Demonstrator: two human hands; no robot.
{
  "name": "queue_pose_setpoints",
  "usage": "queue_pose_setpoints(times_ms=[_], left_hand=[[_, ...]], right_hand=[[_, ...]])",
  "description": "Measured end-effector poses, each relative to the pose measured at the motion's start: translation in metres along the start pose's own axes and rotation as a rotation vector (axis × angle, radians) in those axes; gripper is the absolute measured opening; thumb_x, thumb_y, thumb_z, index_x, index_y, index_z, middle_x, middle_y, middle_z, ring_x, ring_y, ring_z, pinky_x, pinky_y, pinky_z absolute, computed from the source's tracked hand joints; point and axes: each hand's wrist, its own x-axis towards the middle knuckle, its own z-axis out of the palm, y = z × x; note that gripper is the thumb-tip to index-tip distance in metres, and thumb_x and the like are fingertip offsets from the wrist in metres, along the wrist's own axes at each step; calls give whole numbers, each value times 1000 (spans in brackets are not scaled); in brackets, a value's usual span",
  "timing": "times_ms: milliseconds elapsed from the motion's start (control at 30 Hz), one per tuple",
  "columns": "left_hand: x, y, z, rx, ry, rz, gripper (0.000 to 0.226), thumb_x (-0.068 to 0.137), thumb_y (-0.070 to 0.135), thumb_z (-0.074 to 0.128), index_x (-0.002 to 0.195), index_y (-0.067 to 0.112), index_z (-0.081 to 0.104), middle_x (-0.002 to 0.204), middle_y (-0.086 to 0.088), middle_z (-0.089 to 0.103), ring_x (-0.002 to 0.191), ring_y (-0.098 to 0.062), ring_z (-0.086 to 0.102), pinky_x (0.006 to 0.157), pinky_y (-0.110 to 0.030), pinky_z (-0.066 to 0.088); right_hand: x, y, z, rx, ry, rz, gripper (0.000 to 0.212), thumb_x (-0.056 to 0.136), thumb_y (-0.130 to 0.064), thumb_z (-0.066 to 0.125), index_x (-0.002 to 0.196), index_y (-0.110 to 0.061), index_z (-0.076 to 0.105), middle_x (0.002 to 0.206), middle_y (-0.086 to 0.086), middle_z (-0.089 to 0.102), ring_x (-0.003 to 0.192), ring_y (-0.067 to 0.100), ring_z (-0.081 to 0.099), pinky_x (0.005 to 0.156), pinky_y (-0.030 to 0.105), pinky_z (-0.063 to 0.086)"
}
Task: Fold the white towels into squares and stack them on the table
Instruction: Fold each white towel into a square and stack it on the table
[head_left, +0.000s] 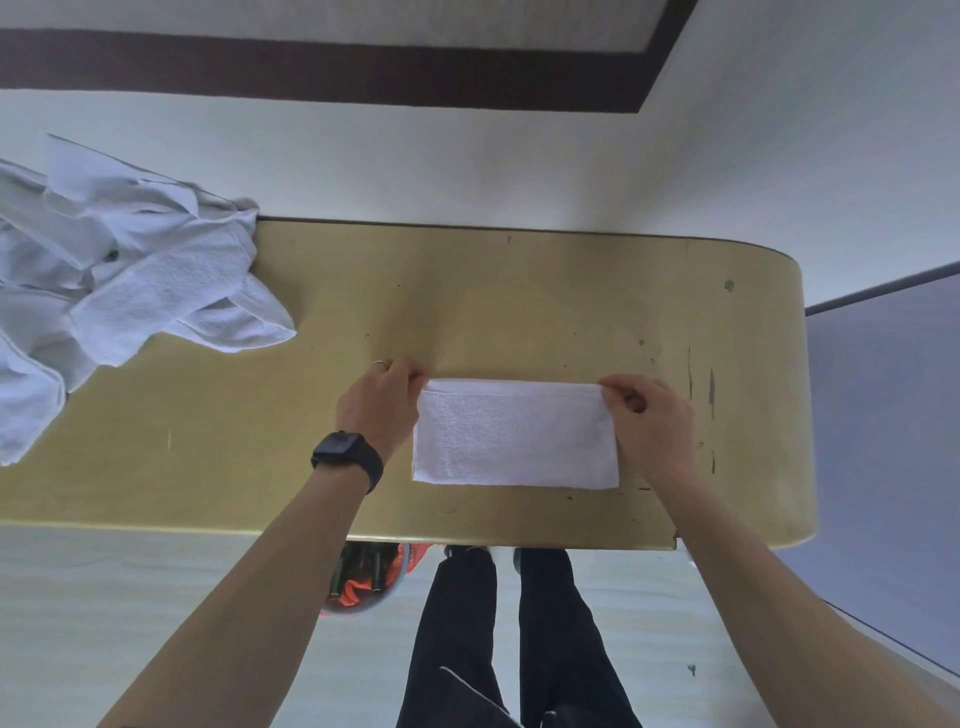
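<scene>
A white towel (514, 436), folded into a flat rectangle, lies on the tan table (519, 301) near its front edge. My left hand (382, 405) pinches the towel's far left corner; a black watch sits on that wrist. My right hand (649, 421) pinches the far right corner. Both far corners are held at table height, and the near edge lies flat. A heap of unfolded white towels (119, 280) is piled at the table's left end.
The table's right end is rounded, with a grey panel (883, 441) beyond it. Under the front edge I see my dark trousers (498, 623) and an orange and grey object (363, 577) on the pale floor.
</scene>
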Motion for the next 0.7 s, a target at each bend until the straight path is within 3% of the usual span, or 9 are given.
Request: queue_pose_setpoints(times_ms=[133,333,533,700], left_hand=[[9,0,-3,70,-100,49,21,104,24,40,111,17,58,100,-2,58,77,-22,50,67,-31,39],[15,0,-9,228,-169,126,16,103,20,38,109,17,52,101,-2,58,77,-26,60,65,-35,49],[-4,-5,9,190,78,168,4,98,16,51,99,18,54,84,0,58,58,-29,59,47,-31,43],[-30,-7,25,221,396,448,28,94,30,49,109,13,66,108,-7,65,85,-27,59,69,-37,50]], right_hand=[[-1,-1,2,-31,22,-22,16,93,-18,63,103,-23,74,95,-7,64,80,-5,54,68,1,34],[-2,-5,6,-20,7,-15,13,95,-15,58,99,-21,69,96,-1,59,80,8,53,68,8,34],[-2,-3,7,-26,-23,-48,10,98,-19,56,101,-26,62,101,1,56,86,15,54,76,24,40],[-25,7,2,-23,52,-115,23,97,-19,59,120,-20,62,115,-5,50,104,17,53,88,28,41]])
